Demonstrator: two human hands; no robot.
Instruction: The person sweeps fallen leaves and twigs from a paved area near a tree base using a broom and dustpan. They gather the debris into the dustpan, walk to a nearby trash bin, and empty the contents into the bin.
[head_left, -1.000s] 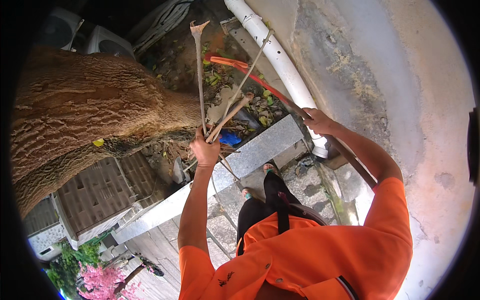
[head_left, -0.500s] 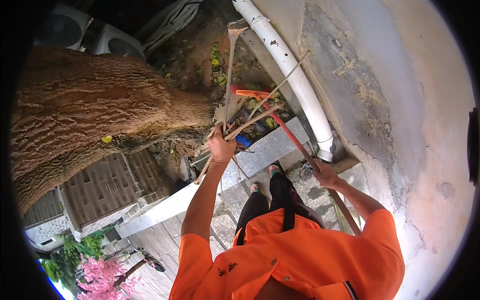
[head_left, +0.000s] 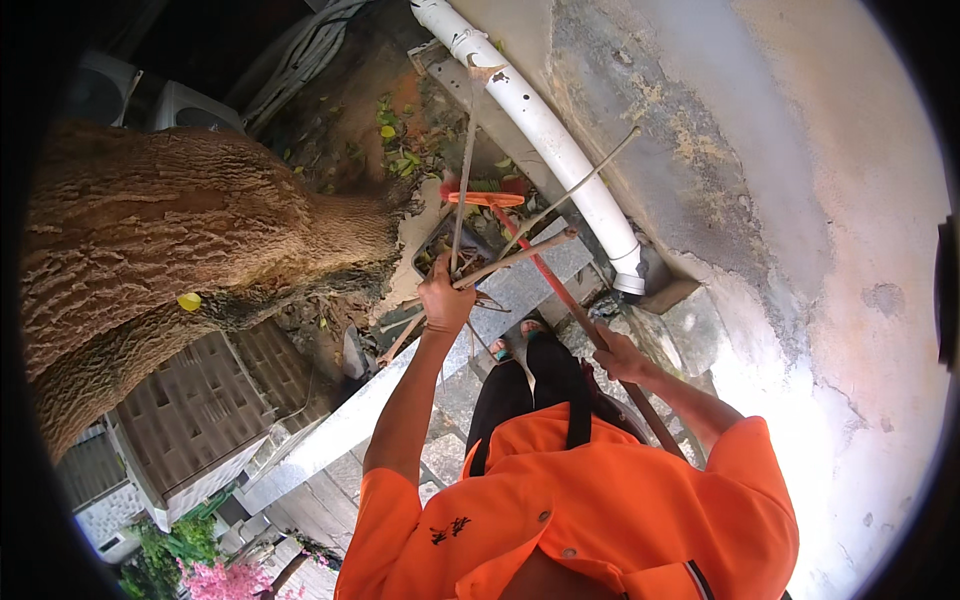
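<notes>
My left hand (head_left: 445,300) is closed around several long dry stalks (head_left: 515,258). They fan out from the fist; one points up across the white pipe, another reaches right past it. My right hand (head_left: 622,358) grips the brown-red handle of a broom (head_left: 560,290). Beyond the stalks, the broom's orange head (head_left: 485,199) with red and green bristles rests over the leaf-strewn ground, partly crossed by a stalk. Just beyond my left hand is a dark-rimmed container (head_left: 432,243) with dry leaves in it, partly hidden by the stalks.
A thick tree trunk (head_left: 200,240) fills the left side. A white drainpipe (head_left: 550,130) runs along the stained wall (head_left: 800,200) on the right. A pale stone kerb (head_left: 350,425) crosses in front of my feet, above stone paving. Air-conditioner units (head_left: 195,108) stand far left.
The view has shifted a little, so trunk and pipe appear further left. My left hand and the stalks have moved right relative to them. A blue item beside that hand is out of sight.
</notes>
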